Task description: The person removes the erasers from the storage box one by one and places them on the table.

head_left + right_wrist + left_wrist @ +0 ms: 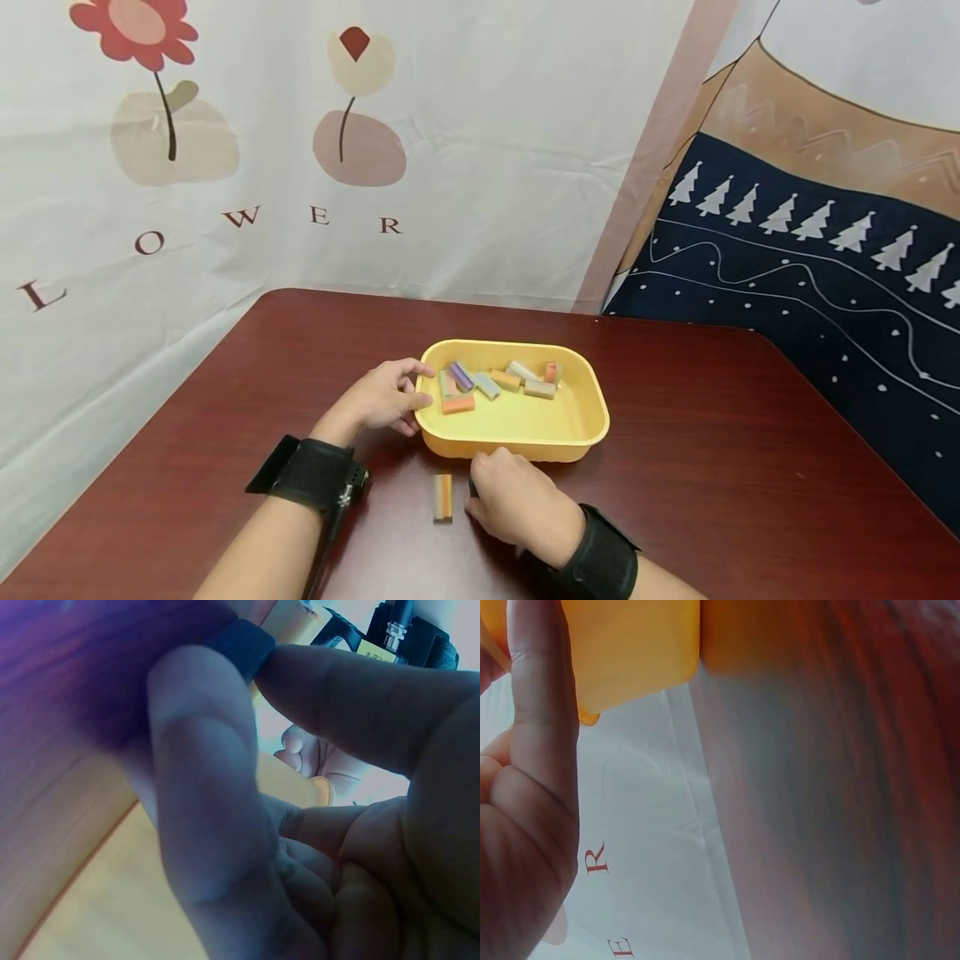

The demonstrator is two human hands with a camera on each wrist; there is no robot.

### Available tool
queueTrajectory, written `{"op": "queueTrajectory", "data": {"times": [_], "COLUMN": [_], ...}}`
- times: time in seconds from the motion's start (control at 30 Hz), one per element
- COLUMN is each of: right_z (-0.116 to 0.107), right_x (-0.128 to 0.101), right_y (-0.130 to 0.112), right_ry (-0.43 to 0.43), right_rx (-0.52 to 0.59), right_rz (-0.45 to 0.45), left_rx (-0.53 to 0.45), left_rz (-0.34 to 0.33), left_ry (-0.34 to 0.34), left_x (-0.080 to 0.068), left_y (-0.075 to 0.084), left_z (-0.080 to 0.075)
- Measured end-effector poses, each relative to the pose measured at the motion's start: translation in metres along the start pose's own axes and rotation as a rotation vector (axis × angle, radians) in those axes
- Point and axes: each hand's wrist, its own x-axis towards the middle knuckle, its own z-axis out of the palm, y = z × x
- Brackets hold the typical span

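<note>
A yellow plastic basin stands on the table. My left hand holds it at its left end, with the thumb over the rim. In the left wrist view one finger lies along the outside of the yellow wall. Just in front of the basin, my right hand pinches a small dark block between thumb and forefinger, close over the table; the hand hides most of it in the head view. Left of that hand, a small striped block in grey, yellow and orange lies on the table.
Several small coloured blocks lie in the basin, among them an orange one, a purple one and a yellow one. The reddish-brown table extends to both sides. A printed cloth hangs behind it.
</note>
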Motion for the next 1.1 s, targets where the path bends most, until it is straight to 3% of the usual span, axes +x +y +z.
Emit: {"op": "queueTrajectory", "data": {"times": [0.6,1.1], "right_z": [-0.0029,-0.0105], "right_x": [-0.0020,-0.0024], "right_y": [-0.0024,0.0020], "right_ry": [-0.063,-0.025], "right_rx": [0.033,-0.024], "right_rz": [0.011,-0.034], "left_rx": [-0.016,-0.028], "left_rz": [0.012,0.006], "left_ry": [0.003,0.004], "left_x": [-0.0046,-0.0018], "left_y": [0.0007,-0.0021], "left_z": [0.0020,0.0024]}}
